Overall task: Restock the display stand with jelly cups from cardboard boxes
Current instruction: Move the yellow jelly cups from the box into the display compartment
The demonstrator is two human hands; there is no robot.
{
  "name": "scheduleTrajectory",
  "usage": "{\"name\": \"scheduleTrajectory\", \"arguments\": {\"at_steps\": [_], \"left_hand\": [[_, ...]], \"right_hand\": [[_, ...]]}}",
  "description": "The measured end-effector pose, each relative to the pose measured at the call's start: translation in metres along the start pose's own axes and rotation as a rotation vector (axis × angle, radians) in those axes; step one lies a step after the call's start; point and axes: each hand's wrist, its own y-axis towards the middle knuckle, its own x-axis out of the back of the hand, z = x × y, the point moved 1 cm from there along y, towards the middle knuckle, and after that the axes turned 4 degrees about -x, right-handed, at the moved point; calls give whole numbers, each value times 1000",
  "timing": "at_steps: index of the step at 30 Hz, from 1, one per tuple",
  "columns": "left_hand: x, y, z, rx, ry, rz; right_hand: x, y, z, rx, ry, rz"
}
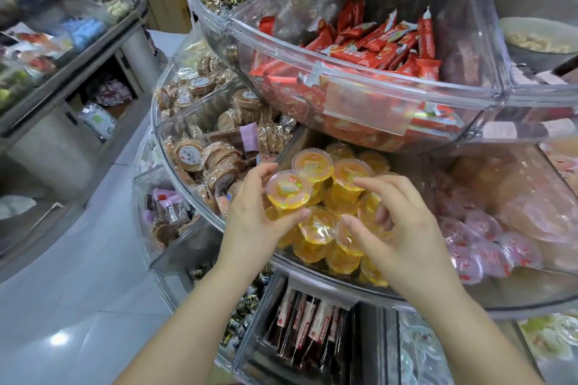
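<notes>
Print on wrappers (372, 50), cup lids (289, 187) — blurred, unreadable.

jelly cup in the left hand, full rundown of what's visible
The jelly cup is a round clear-plastic cup of yellow jelly with a sealed film lid bearing a small printed label. It is tilted, lid facing the camera, above the pile of yellow cups in the clear display bin. The left hand holds it by the rim, thumb underneath.

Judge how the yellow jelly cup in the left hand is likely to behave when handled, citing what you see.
The yellow jelly cup is probably rigid: the left hand pinches its rim without visible denting. Its glossy clear plastic may be slippery. With a tapered base, it would likely tip or slide on the loose pile of cups.
</notes>
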Motion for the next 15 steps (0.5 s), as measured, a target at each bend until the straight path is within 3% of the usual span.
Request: {"name": "scheduleTrajectory", "arguments": {"at_steps": [4, 15], "left_hand": [[4, -8, 4, -4, -94, 40], [9, -4, 11, -6, -68, 72]], "right_hand": [[0, -2, -3, -5, 11, 5], [-4, -6, -5, -43, 4, 29]]}}
